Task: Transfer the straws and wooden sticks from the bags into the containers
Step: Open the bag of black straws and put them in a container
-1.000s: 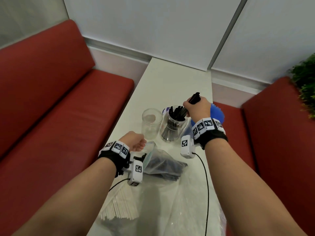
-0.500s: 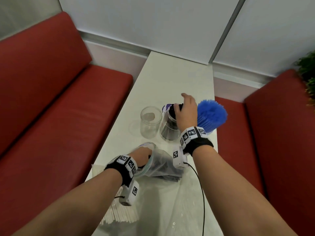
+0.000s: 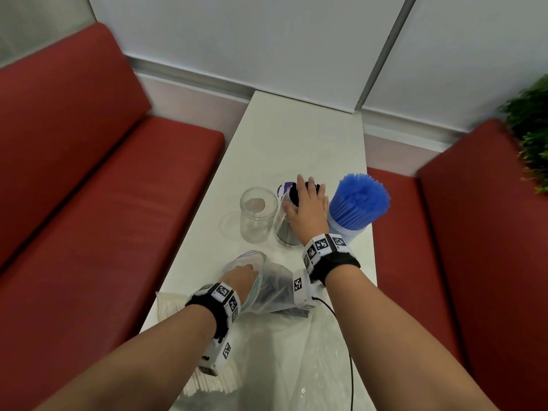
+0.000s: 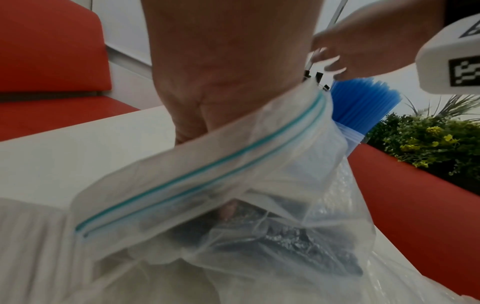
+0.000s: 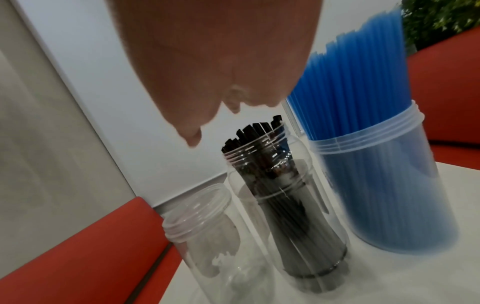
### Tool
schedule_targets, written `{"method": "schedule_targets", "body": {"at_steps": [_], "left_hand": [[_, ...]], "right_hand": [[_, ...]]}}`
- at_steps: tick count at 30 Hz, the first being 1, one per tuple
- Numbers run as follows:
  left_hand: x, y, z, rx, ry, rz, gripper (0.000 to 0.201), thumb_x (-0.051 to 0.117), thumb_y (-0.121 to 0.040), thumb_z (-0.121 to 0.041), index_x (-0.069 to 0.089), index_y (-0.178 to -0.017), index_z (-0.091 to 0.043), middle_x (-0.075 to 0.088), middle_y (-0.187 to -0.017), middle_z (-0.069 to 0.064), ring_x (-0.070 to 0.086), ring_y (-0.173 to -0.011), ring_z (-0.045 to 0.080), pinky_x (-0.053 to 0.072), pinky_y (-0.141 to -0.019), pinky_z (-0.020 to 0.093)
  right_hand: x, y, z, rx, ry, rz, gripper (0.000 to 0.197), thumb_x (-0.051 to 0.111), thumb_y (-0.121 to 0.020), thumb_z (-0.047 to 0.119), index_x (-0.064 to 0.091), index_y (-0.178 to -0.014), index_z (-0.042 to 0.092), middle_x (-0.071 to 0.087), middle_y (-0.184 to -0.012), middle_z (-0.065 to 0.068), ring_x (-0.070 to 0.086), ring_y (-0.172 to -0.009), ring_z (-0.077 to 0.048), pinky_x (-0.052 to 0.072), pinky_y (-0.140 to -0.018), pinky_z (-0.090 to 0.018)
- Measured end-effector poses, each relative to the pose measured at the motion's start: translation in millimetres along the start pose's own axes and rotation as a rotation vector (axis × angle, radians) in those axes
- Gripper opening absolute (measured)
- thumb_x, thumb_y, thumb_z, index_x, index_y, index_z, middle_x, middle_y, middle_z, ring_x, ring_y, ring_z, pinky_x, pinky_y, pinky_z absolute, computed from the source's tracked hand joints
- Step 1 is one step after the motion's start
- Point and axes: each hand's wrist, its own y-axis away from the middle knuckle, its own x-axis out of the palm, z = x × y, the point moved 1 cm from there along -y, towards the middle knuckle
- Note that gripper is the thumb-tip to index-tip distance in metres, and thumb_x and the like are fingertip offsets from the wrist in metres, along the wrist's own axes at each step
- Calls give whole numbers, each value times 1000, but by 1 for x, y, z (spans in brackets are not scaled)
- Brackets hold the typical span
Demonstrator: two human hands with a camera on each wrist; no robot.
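A clear jar of black straws (image 3: 286,232) (image 5: 283,205) stands mid-table. My right hand (image 3: 308,203) (image 5: 207,67) hovers just over its mouth with fingers straight and spread, holding nothing. To the right of it a plastic container (image 3: 347,232) (image 5: 384,185) is packed with blue straws (image 3: 360,198). An empty clear jar (image 3: 257,213) (image 5: 205,236) stands left of the black one. My left hand (image 3: 241,275) (image 4: 223,65) grips the open mouth of a zip bag (image 3: 277,287) (image 4: 207,174). More black straws (image 4: 306,244) lie inside that bag.
White sticks in a clear bag (image 3: 207,381) lie at the table's near left edge, under my left forearm. Crumpled clear plastic (image 3: 290,360) covers the near table. Red benches (image 3: 89,188) flank both sides. A green plant (image 3: 530,137) stands far right.
My right hand let the black straws go into the jar and now hovers open above it. My left hand has slid nearer along the bag's mouth.
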Motion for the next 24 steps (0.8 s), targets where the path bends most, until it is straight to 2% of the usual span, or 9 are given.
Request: {"method": "schedule_targets", "body": {"at_steps": [3, 5, 7, 11, 13, 15, 18, 21, 24], "left_hand": [[5, 2, 2, -104, 142, -9, 30, 46, -98, -5, 56, -127, -4, 57, -128, 15, 48, -94, 19, 22, -56, 15], [6, 6, 1, -164, 213, -14, 30, 47, -97, -5, 58, -125, -6, 59, -126, 14, 58, -108, 25, 35, -67, 23], [6, 9, 0, -181, 191, -14, 31, 48, -96, -5, 58, -125, -9, 59, -125, 11, 57, -113, 25, 41, -79, 31], [8, 13, -2, -179, 132, -21, 36, 47, -96, -7, 54, -131, -11, 56, -130, 8, 53, -118, 26, 44, -94, 36], [10, 16, -4, -178, 61, 3, 37, 44, -98, -12, 48, -135, -13, 52, -135, 9, 49, -124, 26, 41, -101, 36], [11, 22, -9, -154, -71, 33, 40, 35, -104, -23, 37, -144, -16, 42, -146, 7, 39, -133, 26, 28, -113, 36], [-2, 28, -8, -122, -101, 74, 49, 32, -106, -32, 23, -152, -17, 30, -155, 5, 26, -144, 25, 21, -118, 38], [-36, 43, -6, -135, -68, 122, 41, 39, -104, -24, 42, -142, -10, 45, -147, 9, 40, -137, 25, 32, -113, 38], [-76, 57, 8, -272, 22, 111, 39, 42, -102, -17, 46, -139, -4, 49, -142, 14, 47, -131, 30, 39, -108, 42]], "right_hand": [[-6, 7, 4, -46, -245, -209, 54, 44, -106, 21, 30, -158, 16, 28, -164, -11, 9, -156, -32, 10, -127, -47], [-4, 17, 7, -73, -351, -257, 48, 46, -104, 16, 40, -152, 14, 40, -157, -10, 24, -151, -28, 23, -124, -47], [2, 29, 9, -107, -396, -256, 41, 47, -104, 14, 49, -146, 12, 50, -149, -8, 39, -143, -23, 33, -119, -45], [14, 53, 7, -100, -422, -98, 39, 47, -102, 6, 58, -138, 11, 60, -139, -8, 55, -128, -20, 44, -111, -40], [19, 66, 8, -73, -421, 73, 40, 47, -101, 6, 61, -137, 16, 68, -128, -8, 65, -104, -14, 52, -96, -33], [24, 77, 14, -87, -415, 243, 42, 47, -100, 4, 61, -137, 19, 72, -118, -7, 64, -86, -7, 51, -84, -27], [33, 90, 23, -61, -417, 381, 51, 43, -94, -3, 60, -137, 19, 73, -117, -4, 65, -108, -15, 48, -96, -25], [37, 97, 30, -29, -410, 521, 59, 42, -89, -7, 54, -142, 17, 70, -126, -6, 62, -119, -20, 49, -101, -29], [39, 100, 37, -91, -295, 606, 60, 56, -88, -2, 49, -145, 17, 63, -137, -7, 57, -127, -23, 45, -109, -38]]}}
